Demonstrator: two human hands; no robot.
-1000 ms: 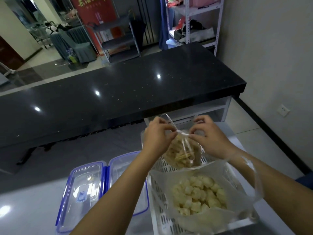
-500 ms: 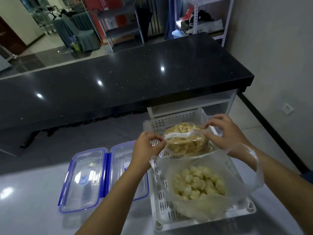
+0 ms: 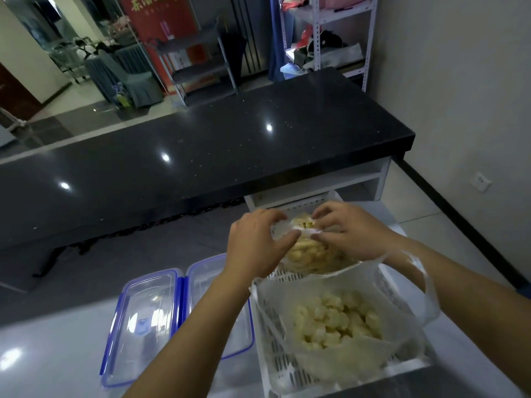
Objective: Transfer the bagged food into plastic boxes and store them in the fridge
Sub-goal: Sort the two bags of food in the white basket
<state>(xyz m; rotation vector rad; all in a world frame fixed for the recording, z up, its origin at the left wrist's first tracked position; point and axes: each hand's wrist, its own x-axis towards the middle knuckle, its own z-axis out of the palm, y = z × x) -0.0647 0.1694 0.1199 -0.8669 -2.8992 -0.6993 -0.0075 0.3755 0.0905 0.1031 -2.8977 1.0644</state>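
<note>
Two clear bags are seen in one white slotted basket: the far bag of pale strips is pinched at its top by the left hand and right hand, lower than half a second ago; the near bag of yellowish chunks lies open. One blue-rimmed box and its lid are laid on the glossy surface, left of the basket
</note>
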